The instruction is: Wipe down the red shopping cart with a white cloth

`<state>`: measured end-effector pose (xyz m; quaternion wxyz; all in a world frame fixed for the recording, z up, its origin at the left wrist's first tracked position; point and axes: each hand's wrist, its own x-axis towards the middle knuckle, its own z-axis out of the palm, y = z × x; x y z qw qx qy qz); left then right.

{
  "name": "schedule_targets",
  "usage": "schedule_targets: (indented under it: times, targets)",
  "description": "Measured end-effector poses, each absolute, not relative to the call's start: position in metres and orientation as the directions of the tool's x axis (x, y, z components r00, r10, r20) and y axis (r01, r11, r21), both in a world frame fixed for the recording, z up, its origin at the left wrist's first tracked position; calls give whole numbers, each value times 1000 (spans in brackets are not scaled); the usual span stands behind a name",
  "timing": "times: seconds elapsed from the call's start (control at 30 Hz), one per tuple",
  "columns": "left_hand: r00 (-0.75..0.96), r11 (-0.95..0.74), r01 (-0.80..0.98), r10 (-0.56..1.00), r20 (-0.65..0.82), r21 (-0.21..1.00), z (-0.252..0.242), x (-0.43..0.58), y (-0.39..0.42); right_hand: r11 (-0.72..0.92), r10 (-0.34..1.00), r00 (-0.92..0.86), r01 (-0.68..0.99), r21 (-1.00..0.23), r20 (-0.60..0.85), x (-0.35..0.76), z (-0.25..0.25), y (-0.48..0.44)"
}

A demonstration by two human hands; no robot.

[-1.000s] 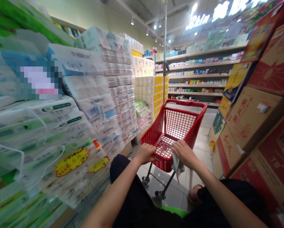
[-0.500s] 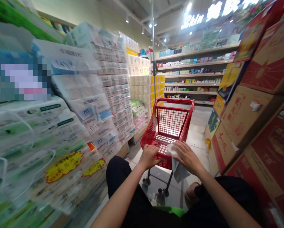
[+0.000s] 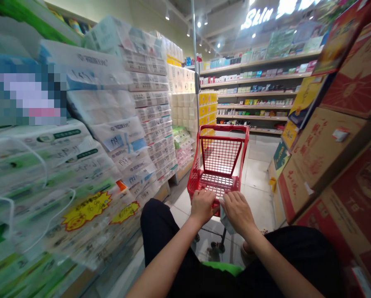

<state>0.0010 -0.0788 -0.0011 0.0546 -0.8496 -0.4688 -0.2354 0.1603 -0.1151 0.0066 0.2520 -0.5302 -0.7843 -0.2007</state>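
Note:
A red plastic shopping cart (image 3: 221, 155) on small wheels stands right in front of my knees. My left hand (image 3: 203, 205) is closed over the near rim of its basket, left of the middle. Beside it, my right hand (image 3: 237, 211) is closed at the same rim, with a pale grey cloth (image 3: 229, 223) under its fingers and palm. The cloth's lower end hangs below the hand. Both hands cover part of the rim, and the fingertips are hidden inside the basket.
Stacked tissue packs (image 3: 120, 145) with yellow price tags (image 3: 87, 210) line the left side. Cardboard boxes (image 3: 318, 153) are piled at the right. Shelves of small goods (image 3: 253, 95) stand behind a glass pane's edge. Tiled floor (image 3: 259, 165) runs ahead between the stacks.
My right hand has moved left and closed, gathering the cloth against the rim. The left hand has shifted slightly right. The cart now appears turned more squarely towards me.

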Motion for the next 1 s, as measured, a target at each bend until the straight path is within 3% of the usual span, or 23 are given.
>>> schedule_targets:
  times: [0.17, 0.37, 0.67, 1.0]
  targets:
    - [487, -599, 786, 752, 443, 152, 1, 10, -84, 382, 756, -350, 922, 60, 554, 180, 6, -110]
    - [562, -692, 710, 669, 488, 130, 8, -21, -71, 542, 660, -495, 834, 98, 565, 235, 0, -106]
    - [520, -661, 744, 662, 540, 93, -6, -12, -66, 347, 726, -315, 935, 70, 611, 164, -2, -99]
    - [542, -691, 715, 644, 540, 106, -5, -23, -66, 482, 695, -457, 869, 112, 555, 170, 1, -94]
